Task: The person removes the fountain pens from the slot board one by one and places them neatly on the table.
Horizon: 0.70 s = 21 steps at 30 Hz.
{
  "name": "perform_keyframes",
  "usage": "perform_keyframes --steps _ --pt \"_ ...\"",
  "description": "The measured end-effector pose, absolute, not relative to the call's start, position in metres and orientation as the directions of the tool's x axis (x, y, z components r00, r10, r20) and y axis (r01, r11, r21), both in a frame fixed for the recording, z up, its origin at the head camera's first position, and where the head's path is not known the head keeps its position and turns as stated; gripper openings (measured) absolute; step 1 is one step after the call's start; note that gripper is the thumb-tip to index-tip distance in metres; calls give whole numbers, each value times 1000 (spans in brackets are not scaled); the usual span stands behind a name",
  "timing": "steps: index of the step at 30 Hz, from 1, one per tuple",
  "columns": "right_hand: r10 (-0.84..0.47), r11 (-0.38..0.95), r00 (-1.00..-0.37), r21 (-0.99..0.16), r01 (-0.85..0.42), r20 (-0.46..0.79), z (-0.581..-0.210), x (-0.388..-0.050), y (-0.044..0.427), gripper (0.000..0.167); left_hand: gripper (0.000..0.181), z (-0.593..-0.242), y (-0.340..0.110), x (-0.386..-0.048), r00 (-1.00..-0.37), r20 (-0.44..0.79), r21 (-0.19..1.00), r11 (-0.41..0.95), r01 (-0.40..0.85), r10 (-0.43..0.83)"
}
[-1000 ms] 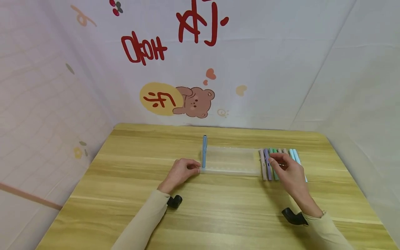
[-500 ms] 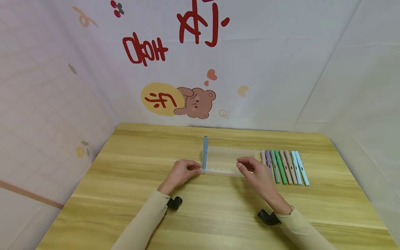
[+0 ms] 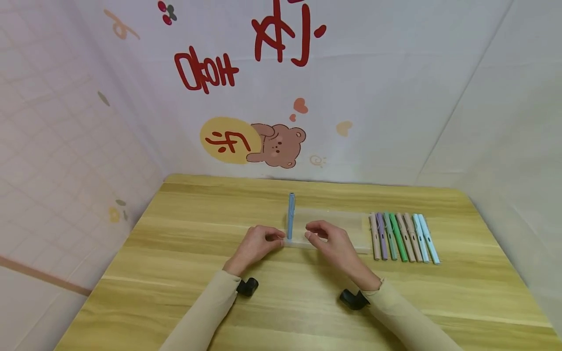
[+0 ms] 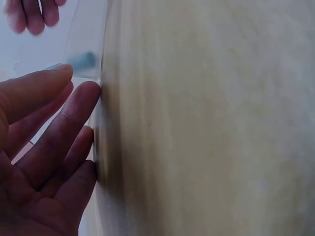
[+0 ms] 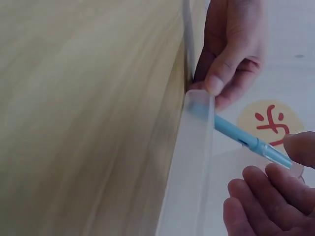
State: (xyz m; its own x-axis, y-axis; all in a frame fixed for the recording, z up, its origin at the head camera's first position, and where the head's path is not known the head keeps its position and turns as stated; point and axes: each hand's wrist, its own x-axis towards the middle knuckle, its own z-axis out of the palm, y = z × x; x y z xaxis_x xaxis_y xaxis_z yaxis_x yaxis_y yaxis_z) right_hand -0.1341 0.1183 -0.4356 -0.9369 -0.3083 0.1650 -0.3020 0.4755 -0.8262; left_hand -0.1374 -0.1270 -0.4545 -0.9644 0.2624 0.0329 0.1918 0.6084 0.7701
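A blue pen (image 3: 291, 217) stands upright in the left end of a clear plastic pen holder (image 3: 338, 247). My left hand (image 3: 259, 246) is at that same end, and its thumb and fingertips pinch the corner of the holder. In the right wrist view, the left thumb lies against the holder's end (image 5: 201, 96), close beside the foot of the blue pen. My right hand (image 3: 335, 243) is over the holder's front strip, right of the pen, its fingers bent loosely with nothing between them. In the right wrist view, the pen's tip comes near the right fingers (image 5: 261, 196) and thumb.
Several capped pens lie in a row right of the holder: a beige pen (image 3: 375, 239), a purple pen (image 3: 382, 239), green ones, brown ones, and a light blue pen (image 3: 429, 241) at the far end. The wooden table (image 3: 281, 302) meets a printed wall covering (image 3: 373, 97) behind.
My right hand has moved left, away from the row of pens and over the holder toward the blue pen. The left hand stays at the holder's left end.
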Motion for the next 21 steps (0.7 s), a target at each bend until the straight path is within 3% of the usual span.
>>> perform_keyframes --steps 21 --pt "-240 550 -965 -805 -224 104 -451 -157 73 27 14 -456 -126 -137 -967 52 756 623 201 249"
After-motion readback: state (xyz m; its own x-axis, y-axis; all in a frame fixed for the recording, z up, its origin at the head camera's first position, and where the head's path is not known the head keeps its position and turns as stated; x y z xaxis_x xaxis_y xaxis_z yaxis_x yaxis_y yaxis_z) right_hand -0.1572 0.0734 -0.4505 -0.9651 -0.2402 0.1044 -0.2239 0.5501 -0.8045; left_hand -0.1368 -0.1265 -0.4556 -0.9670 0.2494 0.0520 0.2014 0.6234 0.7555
